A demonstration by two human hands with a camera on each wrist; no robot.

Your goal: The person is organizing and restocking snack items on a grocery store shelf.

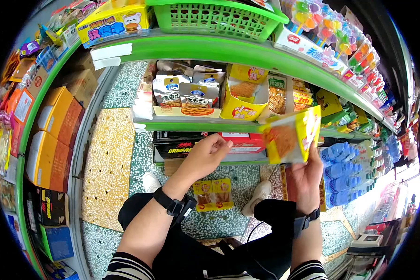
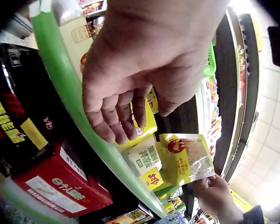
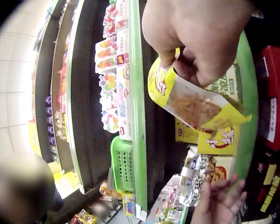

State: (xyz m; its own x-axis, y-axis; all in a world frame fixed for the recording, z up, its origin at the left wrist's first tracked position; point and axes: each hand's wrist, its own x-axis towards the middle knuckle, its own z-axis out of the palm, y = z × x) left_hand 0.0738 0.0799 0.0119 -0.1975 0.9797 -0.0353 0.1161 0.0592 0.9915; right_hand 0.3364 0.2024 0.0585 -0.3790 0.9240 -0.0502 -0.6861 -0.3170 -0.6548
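Observation:
My right hand [image 1: 308, 176] pinches a yellow snack packet [image 1: 284, 140] with a clear window by its edge. Brown contents show through that window, and in the right wrist view thumb and fingers close on one end of the packet [image 3: 191, 105]. The packet is held up in front of the lower shelf. My left hand [image 1: 209, 156] hovers before the same shelf's edge, its fingers loosely bent and holding nothing. A yellow display box [image 1: 240, 111] with a similar packet inside stands on that shelf. Two joined yellow packets [image 1: 213, 195] lie on the floor between the feet.
A carton of silver pouches [image 1: 187, 93] sits left of the yellow box. Below are a black box [image 1: 175, 147] and a red box [image 1: 242, 142]. Bottled water [image 1: 340, 177] is stacked at right. Above runs a green shelf edge [image 1: 210, 44] with a green basket [image 1: 214, 21].

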